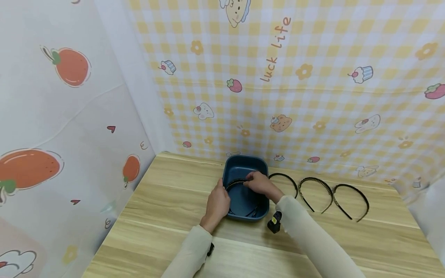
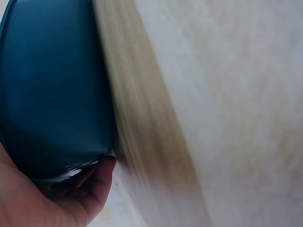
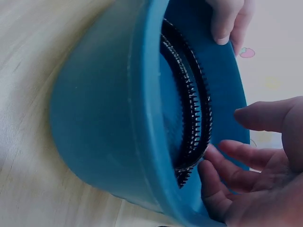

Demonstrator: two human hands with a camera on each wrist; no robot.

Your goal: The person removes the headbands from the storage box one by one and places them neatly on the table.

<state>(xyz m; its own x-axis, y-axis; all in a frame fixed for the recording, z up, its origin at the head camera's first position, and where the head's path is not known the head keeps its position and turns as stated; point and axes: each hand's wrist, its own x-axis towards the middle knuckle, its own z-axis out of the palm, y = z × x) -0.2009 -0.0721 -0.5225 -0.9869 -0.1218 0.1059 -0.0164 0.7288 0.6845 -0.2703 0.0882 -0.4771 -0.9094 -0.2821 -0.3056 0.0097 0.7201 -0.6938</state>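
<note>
A dark blue plastic bin [image 1: 245, 219] sits on the table with black toothed headbands [image 3: 193, 109] inside it, lying curved along its inner wall. My left hand [image 1: 218, 202] grips the bin's left side. In the right wrist view, the thumb of that hand is inside the rim. The left wrist view shows its fingers [image 2: 100, 184] against the bin's outside. My right hand [image 1: 260, 183] reaches over the bin's right side. Its fingertips [image 3: 208, 170] touch the headbands' curved part, while another digit stands apart from them.
Right of the bin, three black headbands lie in a row: one [image 1: 295, 185] partly behind my right wrist, a toothed one [image 1: 314, 180] in the middle, and another [image 1: 365, 199] farthest right. A yellow checked cloth [image 1: 313, 116] hangs behind the wooden table [image 1: 167, 193].
</note>
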